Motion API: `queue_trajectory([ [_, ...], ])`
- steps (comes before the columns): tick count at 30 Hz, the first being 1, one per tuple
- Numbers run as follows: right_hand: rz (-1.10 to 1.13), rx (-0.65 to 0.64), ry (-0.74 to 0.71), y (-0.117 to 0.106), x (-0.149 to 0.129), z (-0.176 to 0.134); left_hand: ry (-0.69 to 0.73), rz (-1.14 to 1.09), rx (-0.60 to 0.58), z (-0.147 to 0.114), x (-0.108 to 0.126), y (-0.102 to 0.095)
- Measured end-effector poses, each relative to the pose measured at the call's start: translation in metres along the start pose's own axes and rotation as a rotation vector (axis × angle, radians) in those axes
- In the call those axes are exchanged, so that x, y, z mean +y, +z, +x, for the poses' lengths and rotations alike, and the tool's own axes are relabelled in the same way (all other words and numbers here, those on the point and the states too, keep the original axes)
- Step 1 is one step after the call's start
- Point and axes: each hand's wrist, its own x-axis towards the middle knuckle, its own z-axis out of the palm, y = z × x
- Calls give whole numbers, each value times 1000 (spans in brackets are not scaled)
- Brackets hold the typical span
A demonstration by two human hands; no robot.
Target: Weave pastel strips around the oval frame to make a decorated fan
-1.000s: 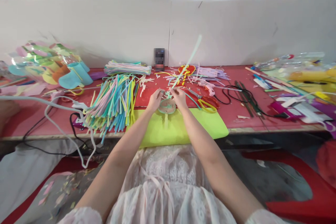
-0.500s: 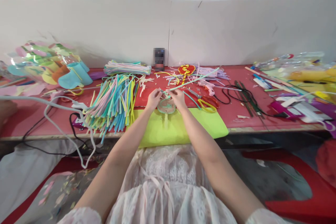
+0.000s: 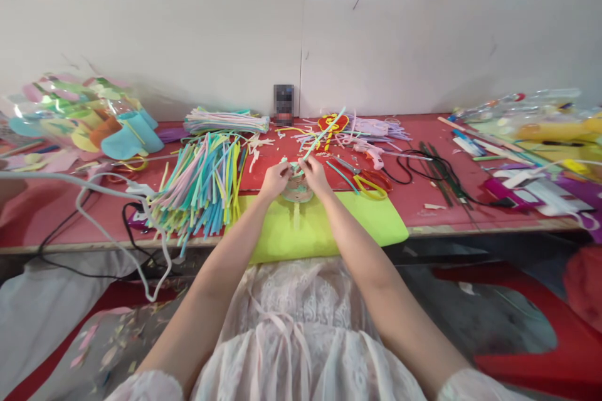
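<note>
Between my hands is a round, pale-green craft piece (image 3: 298, 193) on a pale stick, over the lime-green sheet (image 3: 357, 225). With its fingers closed, my left hand (image 3: 275, 182) pinches the upper left of the round piece; the fingertips partly hide the grip. My right hand (image 3: 315, 177) is closed on a mint-green pipe cleaner (image 3: 328, 130), whose free end sticks up to the far right. Both hands' fingertips are close together at the top of the piece. Behind them lies a red and yellow pipe-cleaner piece (image 3: 333, 123).
A large heap of pastel pipe cleaners (image 3: 202, 182) is left of my hands. To the right lie yellow-handled scissors (image 3: 371, 188), a pink glue gun (image 3: 371, 153) and black cables (image 3: 404, 169). A white cable (image 3: 164, 244) hangs over the table's left edge. A pale partition (image 3: 150, 50) stands behind.
The free end of the mint-green pipe cleaner has swung left and now points more steeply away. My hands remain close together at the round piece.
</note>
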Motion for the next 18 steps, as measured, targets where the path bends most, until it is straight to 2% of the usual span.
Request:
queue_trajectory([
  [3, -59, -6, -17, 0, 0, 0, 35, 40, -86, -1, 1, -2],
  [6, -45, -6, -21, -1, -1, 1, -3, -19, -101, -1, 2, -1],
  [11, 86, 56, 59, -2, -3, 2, -94, -336, -33, 3, -2, 7],
  [14, 92, 78, 105, -2, -4, 2, -172, -527, 20, 7, -6, 8],
  [18, 89, 56, 91, 0, -9, 0, -273, -701, 62, 9, -12, 6],
])
